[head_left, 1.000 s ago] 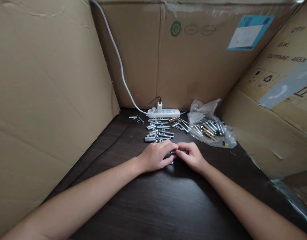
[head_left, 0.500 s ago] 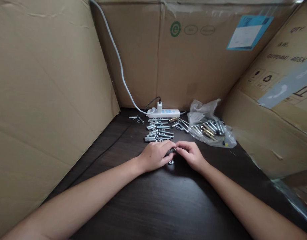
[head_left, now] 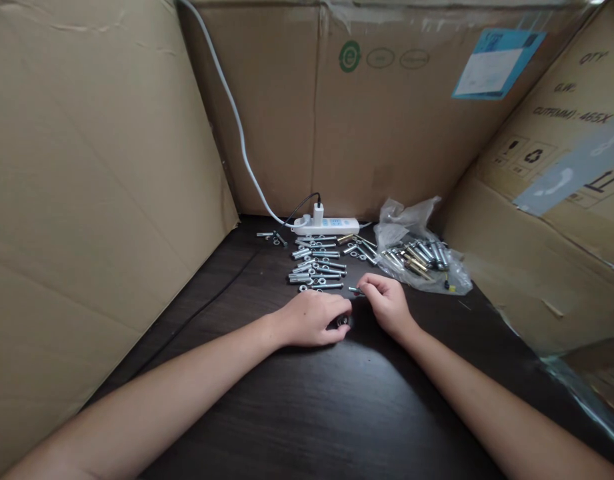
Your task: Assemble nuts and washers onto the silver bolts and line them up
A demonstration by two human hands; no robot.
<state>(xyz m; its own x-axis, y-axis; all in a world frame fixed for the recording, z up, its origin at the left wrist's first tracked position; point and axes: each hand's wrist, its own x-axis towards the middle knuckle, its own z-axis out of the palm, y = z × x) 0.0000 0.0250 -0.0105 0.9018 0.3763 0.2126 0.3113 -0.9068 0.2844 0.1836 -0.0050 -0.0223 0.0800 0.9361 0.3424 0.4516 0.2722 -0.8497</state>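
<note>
My right hand is closed, its thumb and index finger pinching a thin silvery bolt whose end points left. Most of the bolt is hidden by the fingers. Just to the left, my left hand rests low over the dark table with thumb and index finger curled round a small metal washer. Part of that washer lies in shadow between the fingertips. Beyond my left hand are rows of silvery bolts, sleeves and washers.
A clear plastic bag holding several silver and brass-coloured bolts lies at the right. A white power strip stands at the back with a white cable. A black cord crosses the table's left side. Cardboard walls enclose the table.
My hands have moved apart. The right one has drawn slightly up with the bolt in its fingers; the left has lowered its fingers around the washer on the table.
</note>
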